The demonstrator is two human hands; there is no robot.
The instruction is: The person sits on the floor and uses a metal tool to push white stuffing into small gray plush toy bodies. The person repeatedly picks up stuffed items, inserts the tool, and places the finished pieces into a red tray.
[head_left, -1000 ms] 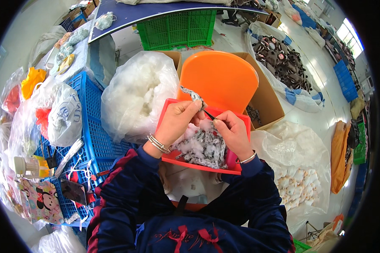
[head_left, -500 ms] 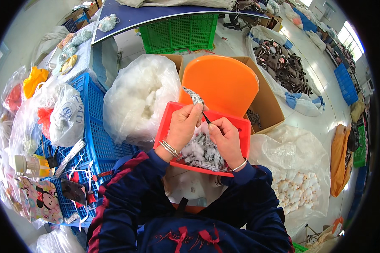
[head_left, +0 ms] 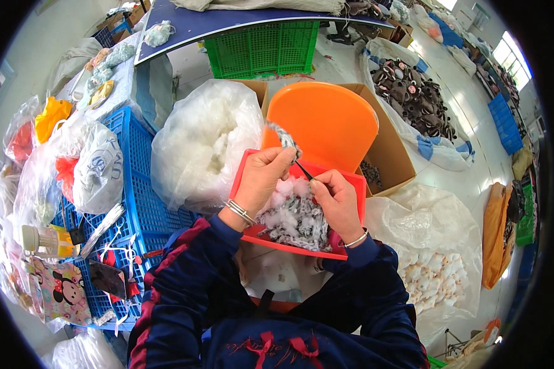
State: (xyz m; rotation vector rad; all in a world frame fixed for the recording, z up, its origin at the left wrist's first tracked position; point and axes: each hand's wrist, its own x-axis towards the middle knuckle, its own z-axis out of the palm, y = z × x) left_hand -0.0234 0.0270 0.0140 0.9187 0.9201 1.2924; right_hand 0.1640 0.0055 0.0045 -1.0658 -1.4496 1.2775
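Note:
Between the thumb and fingers of my left hand (head_left: 261, 178), a small grey-and-white patterned fabric piece (head_left: 285, 139) is pinched, its narrow far end blurred. My right hand (head_left: 338, 203) grips a thin black tool (head_left: 302, 170), which looks like tweezers. The tool's tip meets the lower end of the fabric piece; whether it goes inside is hidden by my left fingers. Below both hands is a red plastic tray (head_left: 358, 187) on my lap. Loose white stuffing (head_left: 282, 212) and a heap of similar grey-and-white pieces (head_left: 301, 229) lie in it.
An orange chair back (head_left: 323, 120) rises behind the tray, with a cardboard box (head_left: 391, 163) around it. At the left stand a bag of white stuffing (head_left: 203, 144) and blue crates (head_left: 157, 212). White pieces (head_left: 434, 273) lie on plastic at the right.
The fabric piece has shifted slightly left and its far end bends over more. My right hand has moved a little right and down, uncovering more of the tray's contents.

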